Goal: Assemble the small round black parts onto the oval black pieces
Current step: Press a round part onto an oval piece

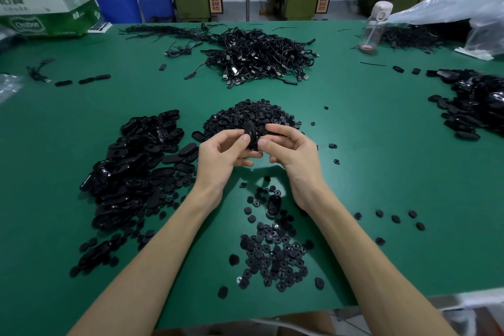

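An oval black piece (pixel 249 130) stands upright between my two hands above the green table (pixel 381 172). My left hand (pixel 222 154) pinches its lower edge with thumb and fingers. My right hand (pixel 289 148) touches its right side with the thumb and forefinger. Whether a small round part sits in it is hidden by my fingers. Behind my hands lies a heap of small round black parts (pixel 252 116). More round parts (pixel 272 256) are scattered near the front edge. A pile of oval black pieces (pixel 136 166) lies at the left. One oval piece (pixel 273 206) rests between my wrists.
A tangle of black cables (pixel 259 57) lies mid-table at the back. Another pile of oval pieces (pixel 477 103) is at the right edge. A clear bottle (pixel 375 27), plastic bags (pixel 450 5) and a green-and-white box (pixel 41 13) stand along the far edge.
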Demonstrator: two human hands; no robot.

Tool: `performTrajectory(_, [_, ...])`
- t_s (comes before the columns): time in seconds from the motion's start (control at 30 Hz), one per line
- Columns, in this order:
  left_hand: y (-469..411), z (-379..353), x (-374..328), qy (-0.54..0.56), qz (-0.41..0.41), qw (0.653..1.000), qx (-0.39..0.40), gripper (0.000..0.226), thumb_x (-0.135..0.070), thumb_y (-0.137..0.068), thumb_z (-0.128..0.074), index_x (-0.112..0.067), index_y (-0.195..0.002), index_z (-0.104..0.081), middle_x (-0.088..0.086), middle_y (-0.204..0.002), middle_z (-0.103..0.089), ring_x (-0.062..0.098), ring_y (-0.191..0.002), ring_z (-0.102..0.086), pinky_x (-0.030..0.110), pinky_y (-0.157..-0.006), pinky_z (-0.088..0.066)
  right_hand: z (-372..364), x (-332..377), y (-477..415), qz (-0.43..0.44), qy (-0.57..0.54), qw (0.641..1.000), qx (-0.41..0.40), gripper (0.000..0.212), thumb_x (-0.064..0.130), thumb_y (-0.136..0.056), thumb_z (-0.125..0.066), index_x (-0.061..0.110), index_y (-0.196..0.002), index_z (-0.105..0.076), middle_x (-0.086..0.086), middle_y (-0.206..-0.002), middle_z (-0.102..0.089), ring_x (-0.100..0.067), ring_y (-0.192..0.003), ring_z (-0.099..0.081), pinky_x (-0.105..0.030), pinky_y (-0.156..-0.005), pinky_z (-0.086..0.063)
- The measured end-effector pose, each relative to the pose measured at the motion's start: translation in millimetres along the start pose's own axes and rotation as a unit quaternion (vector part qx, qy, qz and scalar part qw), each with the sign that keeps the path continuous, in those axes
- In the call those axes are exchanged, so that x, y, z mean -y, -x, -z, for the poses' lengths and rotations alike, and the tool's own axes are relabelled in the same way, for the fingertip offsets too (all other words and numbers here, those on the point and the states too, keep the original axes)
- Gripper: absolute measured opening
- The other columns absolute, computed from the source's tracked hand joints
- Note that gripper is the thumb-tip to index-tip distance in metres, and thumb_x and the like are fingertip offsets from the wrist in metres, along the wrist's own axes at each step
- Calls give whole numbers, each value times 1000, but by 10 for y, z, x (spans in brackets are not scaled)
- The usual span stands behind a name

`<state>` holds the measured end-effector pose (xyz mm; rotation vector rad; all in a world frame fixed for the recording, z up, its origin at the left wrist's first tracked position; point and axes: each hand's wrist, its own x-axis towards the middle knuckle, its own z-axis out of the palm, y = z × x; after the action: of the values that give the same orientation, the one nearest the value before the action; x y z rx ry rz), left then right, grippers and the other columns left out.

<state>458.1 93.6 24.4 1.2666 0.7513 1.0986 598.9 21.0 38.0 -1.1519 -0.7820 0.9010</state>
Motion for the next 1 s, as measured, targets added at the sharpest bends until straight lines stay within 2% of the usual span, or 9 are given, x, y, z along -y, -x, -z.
performTrajectory(0.27, [21,-8,6,-71,-48,996,26,11,-14,-93,-76,-17,-103,-75,5,-93,-79,23,-82,-77,25,-64,-58,-15,28,8,-11,-18,999,-36,41,7,-81,-85,11,-118,-68,-3,-96,-80,-14,-88,-77,-18,-68,-55])
performTrajectory(0.43, [35,-25,10,-128,-103,986,28,11,-15,-93,-77,-15,-104,-74,2,-90,-77,22,-66,-73,29,-61,-58,-13,35,15,-21,-21,999,-38,39,9,-82,-85,11,-117,-68,-3,-97,-80,-17,-92,-77,-21,-70,-55])
performTrajectory(0.57, [69,-46,25,-171,-134,976,21,11,-17,-94,-76,-21,-104,-73,-3,-88,-77,20,-64,-75,28,-61,-58,-2,37,11,-38,-20,998,-44,38,11,-82,-85,12,-117,-69,-3,-98,-80,-21,-97,-76,-25,-72,-50])
performTrajectory(0.67, [78,-58,42,-192,-160,968,20,13,-11,-95,-73,-16,-107,-73,-3,-92,-77,18,-66,-76,25,-61,-57,3,36,9,-63,-39,996,-42,38,12,-81,-86,10,-115,-71,-6,-99,-80,-23,-100,-76,-30,-78,-52])
performTrajectory(0.77, [87,-68,49,-217,-185,958,25,13,-8,-96,-72,-16,-107,-72,-4,-94,-76,14,-64,-76,21,-59,-55,9,36,1,-65,-40,996,-43,36,11,-81,-86,10,-113,-72,-4,-95,-80,-18,-92,-75,-30,-77,-51])
performTrajectory(0.87, [101,-74,43,-232,-197,952,28,16,-9,-97,-70,-22,-107,-71,-7,-97,-75,13,-62,-75,21,-58,-55,8,24,-4,-36,-14,998,-49,31,11,-82,-86,12,-110,-72,2,-89,-79,-11,-86,-73,-23,-70,-51])
performTrajectory(1.0, [123,-83,14,-221,-190,956,26,14,-8,-96,-70,-21,-103,-70,-8,-94,-74,16,-61,-75,27,-59,-58,-1,-12,6,21,23,999,-43,26,11,-84,-84,12,-106,-72,3,-84,-77,-5,-77,-67,-16,-65,-50])
